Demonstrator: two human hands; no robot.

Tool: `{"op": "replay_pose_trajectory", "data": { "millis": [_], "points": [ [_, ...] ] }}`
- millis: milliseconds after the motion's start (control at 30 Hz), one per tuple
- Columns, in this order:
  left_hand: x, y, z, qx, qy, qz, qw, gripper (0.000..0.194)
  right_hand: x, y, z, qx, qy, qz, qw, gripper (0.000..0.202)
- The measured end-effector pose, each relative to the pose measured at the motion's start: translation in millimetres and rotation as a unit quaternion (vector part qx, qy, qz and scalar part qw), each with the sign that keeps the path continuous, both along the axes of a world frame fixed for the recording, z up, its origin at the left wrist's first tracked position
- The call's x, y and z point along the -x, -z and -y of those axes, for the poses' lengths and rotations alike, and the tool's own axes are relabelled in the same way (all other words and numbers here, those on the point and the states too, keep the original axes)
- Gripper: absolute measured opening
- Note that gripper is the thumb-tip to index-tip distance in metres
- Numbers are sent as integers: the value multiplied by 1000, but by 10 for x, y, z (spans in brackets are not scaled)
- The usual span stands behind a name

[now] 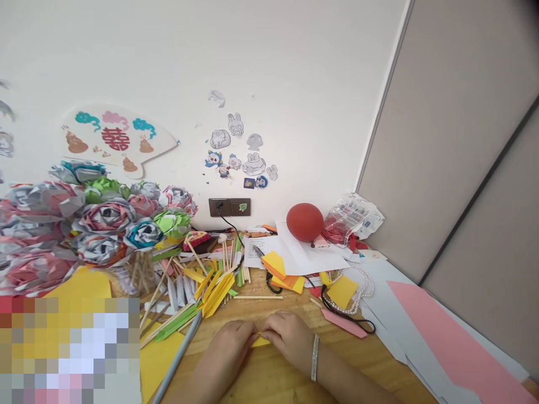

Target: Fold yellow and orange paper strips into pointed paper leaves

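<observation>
Between my hands is a small piece of yellow paper [261,340], mostly covered by my fingers. My left hand [234,341] grips its left end, with the fingers pressed together. From the other side my right hand [287,335], with a silver bracelet on the wrist, pinches the same paper. Both hands rest low over the wooden table [252,373], their fingertips almost meeting. Left of them lie folded yellow paper strips [217,294] and a long grey stick [179,356].
Paper flowers [107,216] crowd the left side. Behind my hands are yellow and orange paper pieces [282,272], white sheets [303,252] and a red balloon [305,222]. Rightward lie a pearl string [370,283], a pink strip [343,324] and large pink paper [446,342].
</observation>
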State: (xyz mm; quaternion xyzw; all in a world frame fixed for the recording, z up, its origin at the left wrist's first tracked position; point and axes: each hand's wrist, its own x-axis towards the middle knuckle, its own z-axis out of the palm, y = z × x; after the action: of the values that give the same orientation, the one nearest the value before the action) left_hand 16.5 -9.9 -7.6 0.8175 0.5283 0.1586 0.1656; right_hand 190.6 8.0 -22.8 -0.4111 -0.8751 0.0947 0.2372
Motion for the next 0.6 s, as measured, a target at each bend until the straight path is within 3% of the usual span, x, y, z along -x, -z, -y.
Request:
{"op": "replay_pose_trajectory", "data": {
  "millis": [167,367,500,600],
  "points": [
    [19,-59,-10,49,-7,60,997,25,-43,33,-22,-4,-19,22,1000,7],
    [71,-75,-50,109,3,157,982,23,-93,-46,-25,53,-62,-25,996,17],
    [99,-7,-95,252,29,308,917,35,-103,-59,-14,27,-66,-36,997,24],
    [108,-12,-89,298,15,407,863,40,-101,-62,-12,18,-72,-102,992,26]
  ]
}}
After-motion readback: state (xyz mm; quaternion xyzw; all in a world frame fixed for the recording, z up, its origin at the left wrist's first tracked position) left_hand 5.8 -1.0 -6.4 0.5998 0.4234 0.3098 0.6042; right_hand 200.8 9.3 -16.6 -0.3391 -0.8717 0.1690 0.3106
